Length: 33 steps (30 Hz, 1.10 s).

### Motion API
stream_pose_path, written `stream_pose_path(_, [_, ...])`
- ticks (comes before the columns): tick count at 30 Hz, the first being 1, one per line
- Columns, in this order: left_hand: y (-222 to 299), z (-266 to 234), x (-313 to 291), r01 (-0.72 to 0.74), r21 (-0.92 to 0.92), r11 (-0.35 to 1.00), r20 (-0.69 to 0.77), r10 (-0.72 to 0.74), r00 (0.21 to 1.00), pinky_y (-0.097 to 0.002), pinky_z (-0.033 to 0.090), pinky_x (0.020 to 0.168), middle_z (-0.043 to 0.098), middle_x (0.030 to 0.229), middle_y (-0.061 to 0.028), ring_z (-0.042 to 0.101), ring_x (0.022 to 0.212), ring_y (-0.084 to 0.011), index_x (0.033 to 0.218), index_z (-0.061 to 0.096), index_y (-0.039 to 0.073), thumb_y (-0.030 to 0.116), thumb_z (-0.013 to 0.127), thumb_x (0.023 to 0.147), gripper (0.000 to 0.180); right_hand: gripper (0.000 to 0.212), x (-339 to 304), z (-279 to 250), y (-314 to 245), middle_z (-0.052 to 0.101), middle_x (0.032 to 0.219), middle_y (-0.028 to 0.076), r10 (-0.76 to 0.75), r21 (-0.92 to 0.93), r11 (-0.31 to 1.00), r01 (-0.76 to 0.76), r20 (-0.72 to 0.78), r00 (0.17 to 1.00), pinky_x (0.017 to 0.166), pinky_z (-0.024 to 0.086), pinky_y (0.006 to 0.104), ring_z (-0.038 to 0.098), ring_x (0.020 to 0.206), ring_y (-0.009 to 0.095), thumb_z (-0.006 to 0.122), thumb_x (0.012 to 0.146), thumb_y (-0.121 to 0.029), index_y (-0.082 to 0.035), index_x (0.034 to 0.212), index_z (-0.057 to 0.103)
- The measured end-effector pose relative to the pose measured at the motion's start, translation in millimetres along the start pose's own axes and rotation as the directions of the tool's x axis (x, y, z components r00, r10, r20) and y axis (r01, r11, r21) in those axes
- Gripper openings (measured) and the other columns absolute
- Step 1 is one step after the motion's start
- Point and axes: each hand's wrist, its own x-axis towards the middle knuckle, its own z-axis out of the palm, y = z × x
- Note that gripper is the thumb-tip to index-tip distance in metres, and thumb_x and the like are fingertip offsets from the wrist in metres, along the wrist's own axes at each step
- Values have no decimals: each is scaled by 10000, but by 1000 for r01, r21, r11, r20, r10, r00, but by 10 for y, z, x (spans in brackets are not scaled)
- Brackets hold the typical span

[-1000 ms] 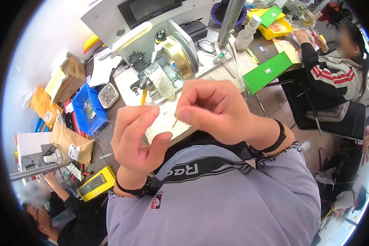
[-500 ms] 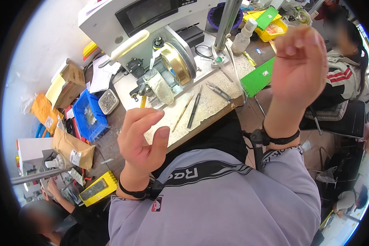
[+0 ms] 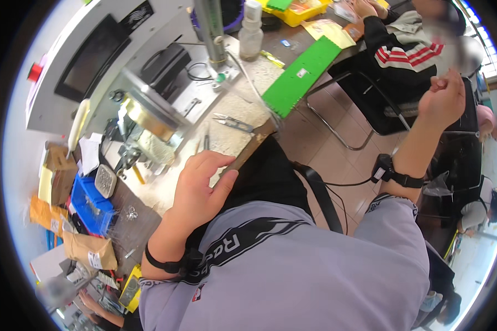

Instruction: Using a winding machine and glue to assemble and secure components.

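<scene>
My left hand [image 3: 201,185] hovers over the front edge of the pale worktop, thumb and forefinger apart, nothing seen between them. Just beyond it lie a dark pen-like tool [image 3: 206,142], partly hidden by my hand, and metal snips [image 3: 234,122]. My right hand [image 3: 443,102] is raised far out to the right, away from the bench, its fingers curled together; whatever they may hold is too small to make out. Behind my left hand stands a machine with a brass-coloured wheel [image 3: 149,118], blurred, and a whitish cloth-like lump [image 3: 156,148] beside it.
A white machine housing with a dark screen [image 3: 91,58] stands at the back left. A green board [image 3: 302,74], a clear bottle [image 3: 251,36] and a metal post [image 3: 210,33] are beyond the bench corner. A blue tray [image 3: 91,207] is at left. A co-worker sits at right near a chair [image 3: 370,105].
The view has turned to the right, so the bench shifts left. My right hand has swung outward and away from the bench; my left hand stays near the worktop edge.
</scene>
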Motion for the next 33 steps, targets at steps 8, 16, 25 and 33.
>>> stream_pose_path(8, [-99,448,494,-105,89,990,202,85,976,-420,518,842,700,998,-139,666,951,-355,1075,714,27,96,741,896,194,51,389,-389,7,545,705,18,-164,-89,983,158,-63,984,582,402,257,505,633,107,683,926,-16,27,952,693])
stream_pose_path(16, [-151,710,912,-88,110,990,216,62,974,-410,500,853,687,1008,-144,654,959,-349,1094,711,29,126,711,925,195,88,1406,-672,376,552,704,41,-586,-542,563,624,271,764,625,429,322,500,643,141,695,894,-43,31,846,690])
stream_pose_path(25, [-282,858,1038,-169,229,959,80,155,985,-441,406,988,663,1175,-126,603,1108,-334,1162,698,50,154,760,860,325,61,-515,4,901,668,813,-29,42,-181,983,41,432,901,650,465,218,592,734,57,747,932,-80,-22,942,735])
stream_pose_path(33, [-319,1157,1355,-234,287,929,99,214,972,-491,336,1071,597,1351,-161,557,1265,-339,1312,619,33,253,791,815,570,153,-1947,-377,1590,641,862,-56,758,-314,616,-723,485,436,680,424,202,526,767,21,722,993,-163,-10,1001,721])
